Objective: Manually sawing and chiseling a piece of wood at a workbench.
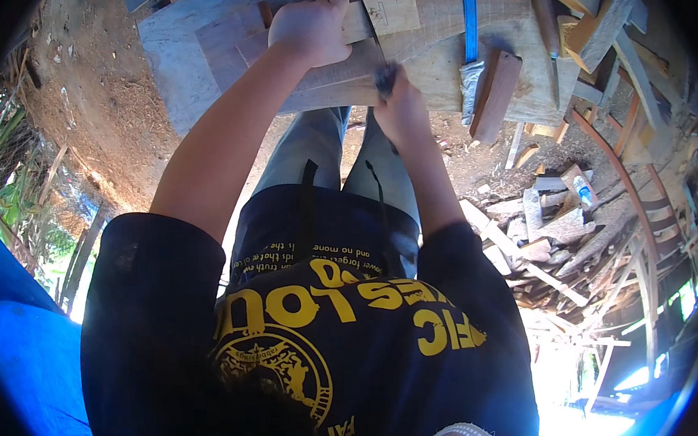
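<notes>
My left hand (309, 30) is closed over a pale wooden strip (394, 14), holding it down on the plank bench (435, 61). My right hand (402, 107) grips the dark handle of a handsaw (372, 25). The saw's thin blade crosses the strip just right of my left hand and points away from me. Its teeth are too small to make out. The left fingers are partly hidden behind the back of the hand.
A long blue bar (470, 15) and a brown wood block (496, 97) lie on the bench's right side. Timber offcuts (601, 23) are stacked at far right. Scrap wood (553, 221) covers the ground at right; sawdust (110, 97) lies at left.
</notes>
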`<state>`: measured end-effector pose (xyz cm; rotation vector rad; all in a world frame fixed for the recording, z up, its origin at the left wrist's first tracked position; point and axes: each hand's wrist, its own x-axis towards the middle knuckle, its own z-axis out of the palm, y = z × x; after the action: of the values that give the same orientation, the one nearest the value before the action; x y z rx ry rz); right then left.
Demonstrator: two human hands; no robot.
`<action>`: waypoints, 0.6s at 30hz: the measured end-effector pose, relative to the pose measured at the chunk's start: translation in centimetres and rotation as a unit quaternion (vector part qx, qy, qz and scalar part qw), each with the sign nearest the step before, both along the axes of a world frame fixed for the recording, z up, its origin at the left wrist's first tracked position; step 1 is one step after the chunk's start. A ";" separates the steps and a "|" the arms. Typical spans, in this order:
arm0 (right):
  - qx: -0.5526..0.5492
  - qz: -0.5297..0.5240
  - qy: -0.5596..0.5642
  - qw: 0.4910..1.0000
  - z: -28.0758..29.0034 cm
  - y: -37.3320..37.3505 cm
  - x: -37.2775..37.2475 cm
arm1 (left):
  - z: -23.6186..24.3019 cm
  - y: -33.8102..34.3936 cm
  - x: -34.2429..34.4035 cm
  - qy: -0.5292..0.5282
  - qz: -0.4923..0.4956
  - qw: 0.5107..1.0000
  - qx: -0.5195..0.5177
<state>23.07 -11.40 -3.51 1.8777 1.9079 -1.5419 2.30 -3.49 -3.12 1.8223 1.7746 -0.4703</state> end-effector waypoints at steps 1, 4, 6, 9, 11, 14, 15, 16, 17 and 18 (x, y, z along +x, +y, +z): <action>-0.007 0.001 -0.008 1.000 -0.2 0.4 -0.4 | 0.1 0.0 0.0 -0.001 0.001 1.000 -0.006; -0.017 -0.009 -0.008 1.000 -0.1 -0.4 0.2 | 0.3 0.2 -0.1 -0.007 0.005 1.000 -0.005; -0.009 -0.019 0.007 1.000 0.2 -1.0 0.7 | 0.2 0.1 -0.2 -0.015 0.003 1.000 0.011; 0.012 -0.021 0.023 0.999 0.6 -0.5 0.4 | 0.0 -0.2 -0.3 -0.021 0.000 0.999 0.030; 0.058 0.000 0.034 0.998 0.3 0.8 -0.9 | -0.2 -0.2 -0.4 -0.019 0.001 1.000 0.023; -0.017 -0.010 -0.029 0.999 0.1 0.2 -0.7 | -0.2 -0.2 -0.3 -0.019 -0.002 1.000 0.021; -0.034 -0.013 -0.040 0.999 0.1 -0.6 -0.3 | -0.1 -0.1 -0.3 -0.020 0.000 1.000 0.017; -0.018 -0.024 -0.026 0.999 -0.1 -1.2 0.2 | -0.1 0.0 -0.3 -0.020 0.001 1.000 0.016; -0.007 -0.031 -0.011 0.999 -0.4 -1.9 0.7 | 0.0 0.1 -0.3 -0.021 0.004 1.000 0.013; -0.031 -0.037 -0.021 0.999 -1.0 -2.5 1.1 | 0.0 0.2 -0.4 -0.015 0.003 1.000 0.014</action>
<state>24.14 -13.91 -4.51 1.9601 1.7719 -1.5487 1.95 -3.29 -3.12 1.8324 1.7756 -0.4158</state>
